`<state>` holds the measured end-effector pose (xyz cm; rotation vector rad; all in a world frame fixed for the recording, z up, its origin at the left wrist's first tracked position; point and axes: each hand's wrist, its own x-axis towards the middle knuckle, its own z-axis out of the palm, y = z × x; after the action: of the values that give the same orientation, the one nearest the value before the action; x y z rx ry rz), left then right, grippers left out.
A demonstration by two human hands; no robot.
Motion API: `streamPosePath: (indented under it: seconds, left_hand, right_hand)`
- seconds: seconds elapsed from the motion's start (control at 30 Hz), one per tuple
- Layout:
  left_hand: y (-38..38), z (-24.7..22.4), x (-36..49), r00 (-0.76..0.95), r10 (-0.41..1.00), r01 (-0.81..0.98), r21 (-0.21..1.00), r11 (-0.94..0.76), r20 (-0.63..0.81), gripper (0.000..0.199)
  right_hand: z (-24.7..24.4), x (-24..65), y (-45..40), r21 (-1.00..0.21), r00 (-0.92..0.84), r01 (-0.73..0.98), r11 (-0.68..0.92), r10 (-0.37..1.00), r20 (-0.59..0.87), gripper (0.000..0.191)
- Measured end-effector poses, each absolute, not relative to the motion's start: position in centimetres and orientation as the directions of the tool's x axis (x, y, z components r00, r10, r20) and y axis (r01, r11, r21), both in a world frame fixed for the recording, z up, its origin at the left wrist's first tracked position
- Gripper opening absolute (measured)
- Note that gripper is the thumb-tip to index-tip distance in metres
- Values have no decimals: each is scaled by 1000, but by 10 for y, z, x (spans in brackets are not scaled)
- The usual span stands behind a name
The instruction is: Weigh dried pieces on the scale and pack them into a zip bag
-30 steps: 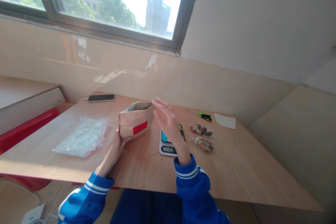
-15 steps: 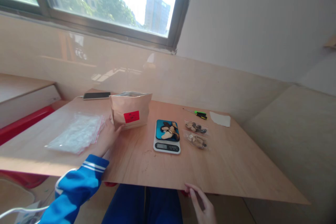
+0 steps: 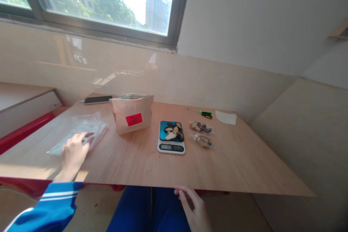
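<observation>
The left hand point(image 3: 73, 152) lies flat with its fingers loosely spread on a stack of plastic bags point(image 3: 78, 133), thin, clear and crinkly with a reddish strip along one edge, at the left side of the wooden table point(image 3: 231, 166). The right hand point(image 3: 193, 210) hangs below the near table edge over the lap, fingers loosely curled and pinching nothing. To the right of the bags stands a brown paper pouch point(image 3: 132, 113), upright, open at the top, with a red label on its front. Beside it sits a small scale point(image 3: 171, 136), white with a blue top that carries a few lumpy brown pieces. Two small filled bags point(image 3: 201, 133) lie just right of the scale
</observation>
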<state>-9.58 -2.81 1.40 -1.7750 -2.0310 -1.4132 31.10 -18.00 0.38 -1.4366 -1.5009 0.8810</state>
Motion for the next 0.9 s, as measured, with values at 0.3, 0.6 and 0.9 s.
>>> streamPosePath:
  seconds: [0.3, 0.6, 0.9]
  left_hand:
    - [-110, 44, 67, 121, 617, 732, 350, -584, 777, 22]
    - [-122, 43, 92, -236, 688, 616, 653, -441, 686, 34]
    - [-125, 47, 98, 78, 731, 486, 614, -622, 678, 37]
  right_hand:
    - [66, 222, -125, -958, -44, 145, 247, 969, 243, 34]
    - [63, 231, -119, -991, 163, -60, 122, 980, 111, 46]
    - [56, 224, -114, -973, 230, -214, 88, 973, 37, 36]
